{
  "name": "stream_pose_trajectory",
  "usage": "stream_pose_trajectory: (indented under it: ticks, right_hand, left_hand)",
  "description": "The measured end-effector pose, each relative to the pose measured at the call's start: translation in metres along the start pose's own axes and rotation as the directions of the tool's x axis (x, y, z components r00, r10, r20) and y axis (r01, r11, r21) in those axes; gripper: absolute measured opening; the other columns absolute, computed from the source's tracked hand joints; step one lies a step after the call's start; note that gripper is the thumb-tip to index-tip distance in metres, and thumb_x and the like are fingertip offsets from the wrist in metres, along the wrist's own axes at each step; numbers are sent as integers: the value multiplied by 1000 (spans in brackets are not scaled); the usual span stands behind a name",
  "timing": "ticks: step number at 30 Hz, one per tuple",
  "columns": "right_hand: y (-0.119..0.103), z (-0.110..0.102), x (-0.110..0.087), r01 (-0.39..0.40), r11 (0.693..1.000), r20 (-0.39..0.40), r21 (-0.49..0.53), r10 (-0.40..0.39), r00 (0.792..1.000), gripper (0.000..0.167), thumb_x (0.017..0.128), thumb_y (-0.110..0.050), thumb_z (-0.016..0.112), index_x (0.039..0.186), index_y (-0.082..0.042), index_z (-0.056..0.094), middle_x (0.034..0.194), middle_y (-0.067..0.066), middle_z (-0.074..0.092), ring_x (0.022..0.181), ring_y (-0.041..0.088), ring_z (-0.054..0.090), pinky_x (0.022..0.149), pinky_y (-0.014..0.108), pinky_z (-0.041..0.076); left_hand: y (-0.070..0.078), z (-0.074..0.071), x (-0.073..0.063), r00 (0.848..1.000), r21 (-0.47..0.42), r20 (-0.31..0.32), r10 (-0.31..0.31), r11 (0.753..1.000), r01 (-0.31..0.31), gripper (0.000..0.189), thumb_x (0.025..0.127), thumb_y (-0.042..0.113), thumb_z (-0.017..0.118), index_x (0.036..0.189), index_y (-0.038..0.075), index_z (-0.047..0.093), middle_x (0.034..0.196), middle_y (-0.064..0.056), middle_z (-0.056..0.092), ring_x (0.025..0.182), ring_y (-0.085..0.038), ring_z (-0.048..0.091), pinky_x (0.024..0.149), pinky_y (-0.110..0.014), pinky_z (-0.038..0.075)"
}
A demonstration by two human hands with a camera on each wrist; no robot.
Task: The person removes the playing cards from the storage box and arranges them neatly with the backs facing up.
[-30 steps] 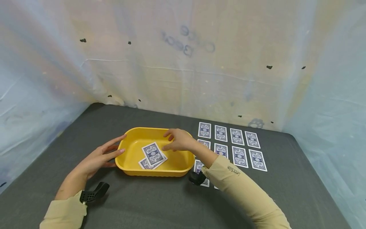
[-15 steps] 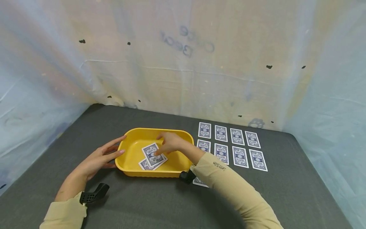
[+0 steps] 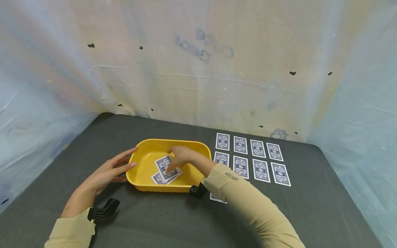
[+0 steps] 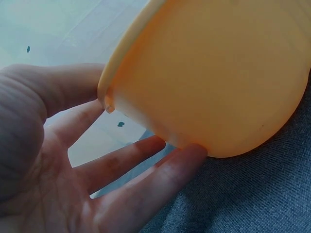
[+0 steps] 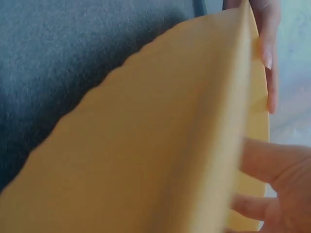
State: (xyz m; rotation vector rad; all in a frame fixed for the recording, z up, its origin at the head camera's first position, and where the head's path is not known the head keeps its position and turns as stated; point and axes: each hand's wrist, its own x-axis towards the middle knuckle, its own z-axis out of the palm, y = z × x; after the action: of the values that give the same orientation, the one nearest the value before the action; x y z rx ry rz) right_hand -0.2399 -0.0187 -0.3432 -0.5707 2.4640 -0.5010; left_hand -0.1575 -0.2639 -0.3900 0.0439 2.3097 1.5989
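A yellow tray [image 3: 173, 188] sits on the dark table with two patterned-back playing cards inside, the upper card [image 3: 162, 162] lying skewed across the lower card [image 3: 156, 178]. My right hand [image 3: 183, 155] reaches into it over the right side, thumb on the upper card and fingers spread apart. In the right wrist view the tray wall [image 5: 131, 126] hides much of that hand. At the tray's left end, my left hand [image 3: 107, 173] touches the outside with fairly straight fingers. The left wrist view has its thumb at the rim [image 4: 127, 46] and fingertips against the wall.
Rows of face-down playing cards [image 3: 241, 166] lie right of the tray, the nearer ones partly covered by my right sleeve [image 3: 245, 196]. Behind the table hangs a pale plastic sheet [image 3: 198, 96]. Each wrist wears a black camera mount [image 3: 103, 209].
My right hand has moved left and slightly down inside the tray, bringing its thumb onto the upper card. The left hand, tray and cards have stayed in place.
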Motion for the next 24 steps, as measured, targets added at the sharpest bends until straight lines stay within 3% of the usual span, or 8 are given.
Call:
stream_pose_trajectory:
  ticks: [7,11,18,24]
  right_hand:
    - [0,7,6,5,995,-28,-95,-8,1000,79,73,-27,84,142,-15,47,142,8,47,122,20,44,104,32,41]
    - [1,9,7,6,993,-34,-116,-11,999,75,73,-27,84,139,-14,50,137,8,47,121,20,42,101,31,41]
    - [-2,12,7,-12,990,-54,-139,5,999,80,70,-27,86,139,-14,48,132,11,45,106,19,46,94,29,44]
    - [-2,14,6,-11,983,-74,-182,-2,997,71,68,-28,87,129,-11,55,113,7,51,96,17,45,83,25,44]
  left_hand:
    - [0,0,0,1000,11,-10,-8,1000,8,73,96,41,55,155,28,15,157,-24,13,140,-46,23,94,-53,49]
    - [0,0,1,1000,18,-13,-11,1000,11,73,96,41,55,155,29,14,157,-24,13,140,-46,22,94,-53,49]
    - [-1,0,2,1000,17,-10,-12,1000,12,73,97,41,55,155,30,12,157,-26,13,140,-47,22,93,-54,50]
    - [-1,-1,0,1000,17,-15,-19,1000,19,73,96,42,56,155,29,15,157,-24,12,141,-46,19,94,-53,49]
